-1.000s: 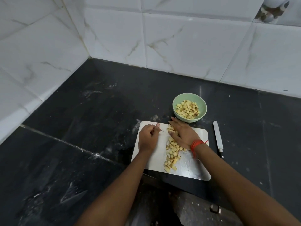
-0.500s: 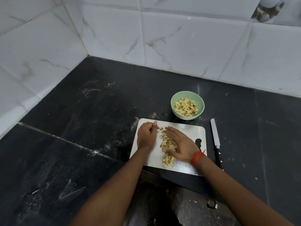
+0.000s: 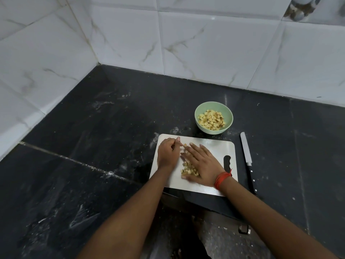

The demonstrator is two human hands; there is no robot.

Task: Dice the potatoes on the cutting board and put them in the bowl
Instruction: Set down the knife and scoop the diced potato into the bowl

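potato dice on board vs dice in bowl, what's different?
Board dice lie in a loose strip on the cutting board, partly under the flat right hand; bowl dice sit heaped in the green bowl, untouched. Fewer board dice show than bowl dice. Both are small pale-yellow cubes.

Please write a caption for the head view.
Left hand and right hand gather diced potato on cutting board; bowl, knife nearby.
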